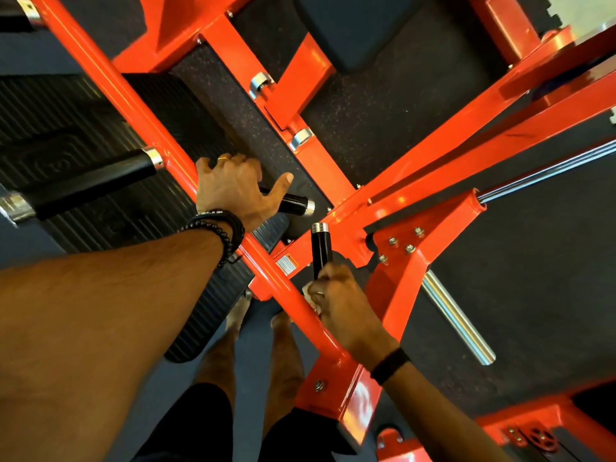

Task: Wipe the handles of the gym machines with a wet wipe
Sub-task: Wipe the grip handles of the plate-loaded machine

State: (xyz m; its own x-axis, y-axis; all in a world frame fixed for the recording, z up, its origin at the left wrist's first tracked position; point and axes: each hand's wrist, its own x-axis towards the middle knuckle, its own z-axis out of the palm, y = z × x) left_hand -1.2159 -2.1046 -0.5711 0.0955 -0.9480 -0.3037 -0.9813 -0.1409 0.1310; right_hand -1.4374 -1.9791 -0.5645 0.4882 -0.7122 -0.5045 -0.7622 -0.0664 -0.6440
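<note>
Rubber gym floor (416,105), dark and speckled, lies beneath an orange machine frame (140,105). Right hand (340,305) curls round an upright black handle (320,248), white wet wipe (310,295) bunched under its fingers. Beyond, left hand (233,188) wraps a second handle (293,203) pointing right, thumb raised

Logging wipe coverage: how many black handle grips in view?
3, maybe more hidden. Long grip at left; short grip under the left hand; upright grip held by the right hand with the wipe.
</note>
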